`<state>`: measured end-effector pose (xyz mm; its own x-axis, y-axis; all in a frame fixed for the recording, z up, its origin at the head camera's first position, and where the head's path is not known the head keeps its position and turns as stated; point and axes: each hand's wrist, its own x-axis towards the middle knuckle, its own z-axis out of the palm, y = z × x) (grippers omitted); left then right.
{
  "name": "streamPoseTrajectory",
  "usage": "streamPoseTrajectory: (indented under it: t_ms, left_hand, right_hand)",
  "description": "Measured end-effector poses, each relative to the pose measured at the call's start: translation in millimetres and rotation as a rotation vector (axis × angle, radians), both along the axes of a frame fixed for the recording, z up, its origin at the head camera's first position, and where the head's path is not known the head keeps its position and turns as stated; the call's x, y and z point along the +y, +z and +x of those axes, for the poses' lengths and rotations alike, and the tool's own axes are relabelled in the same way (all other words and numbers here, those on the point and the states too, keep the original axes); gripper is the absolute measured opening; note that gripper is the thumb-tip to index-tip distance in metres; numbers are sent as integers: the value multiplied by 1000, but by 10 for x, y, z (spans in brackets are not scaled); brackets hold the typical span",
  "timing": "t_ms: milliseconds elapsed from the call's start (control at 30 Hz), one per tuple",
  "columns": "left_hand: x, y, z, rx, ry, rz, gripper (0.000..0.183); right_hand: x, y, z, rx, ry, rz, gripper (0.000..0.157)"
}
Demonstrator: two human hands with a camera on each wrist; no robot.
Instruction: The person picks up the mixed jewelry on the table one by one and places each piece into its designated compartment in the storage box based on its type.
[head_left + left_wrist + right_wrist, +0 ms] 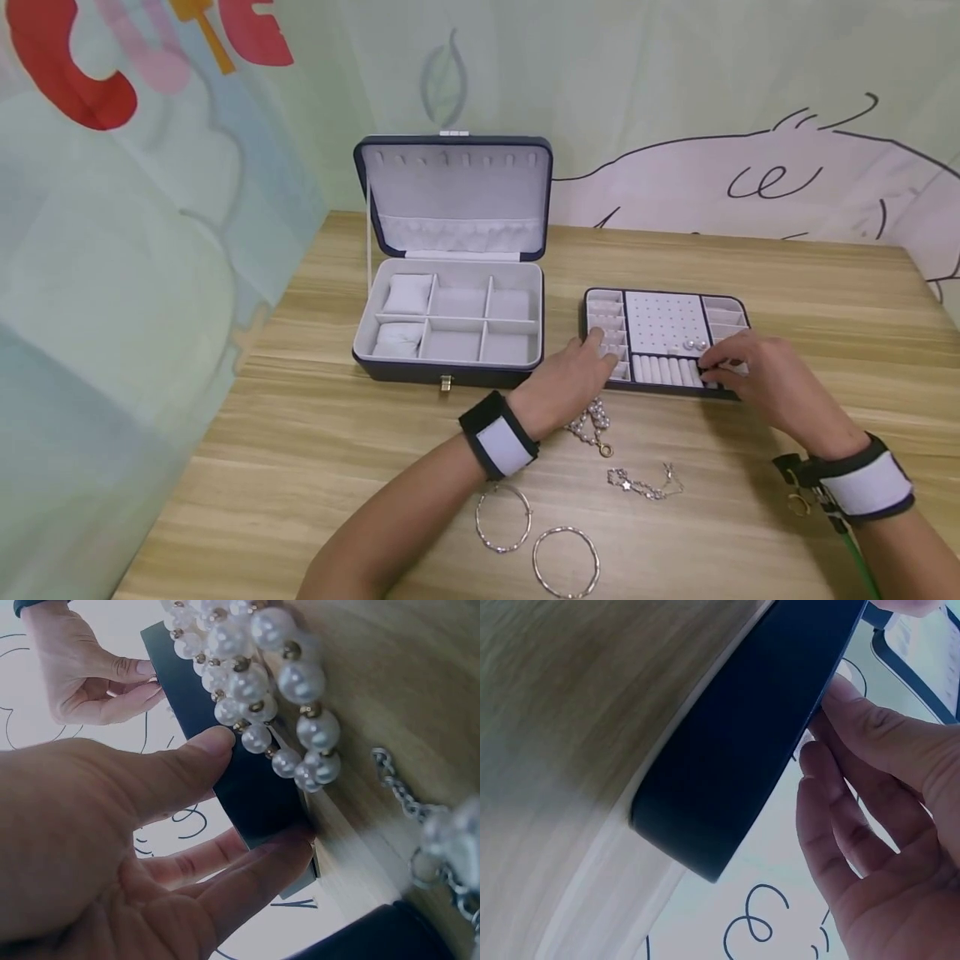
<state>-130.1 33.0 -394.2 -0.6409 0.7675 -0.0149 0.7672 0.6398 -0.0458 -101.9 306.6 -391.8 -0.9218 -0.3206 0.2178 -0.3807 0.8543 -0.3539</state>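
Observation:
My left hand (567, 379) holds the left front corner of a jewelry tray (667, 322), the thumb against its dark front wall (251, 780) and the other fingers around the end. At the tray's right front, my right hand (765, 375) pinches thumb and fingertips together over the right end of the ring rolls (663, 371). Whatever small thing sits between those fingertips is hidden. Pearl stud earrings (695, 344) sit on the dotted panel just beyond them. Close in front of the left hand lies a pearl necklace (596, 417).
Left of the tray stands an open jewelry box (450, 367) with its lid up and two small cushions in left compartments. A silver chain bracelet (645, 485), two bangles (567, 562) and small gold jewelry (798, 504) lie on the wooden table (300, 467). A printed curtain hangs behind.

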Motion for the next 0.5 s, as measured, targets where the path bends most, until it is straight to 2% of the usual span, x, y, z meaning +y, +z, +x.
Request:
streamPoseTrajectory:
  t_ms: [133,500]
  left_hand:
    - [2,4,-1,0,-2,0,28]
    - [3,-11,-12,-14,0,8,28]
  right_hand:
    - [3,-5,0,28,8,10,23]
    - [6,-46,-19,129,117,41,25]
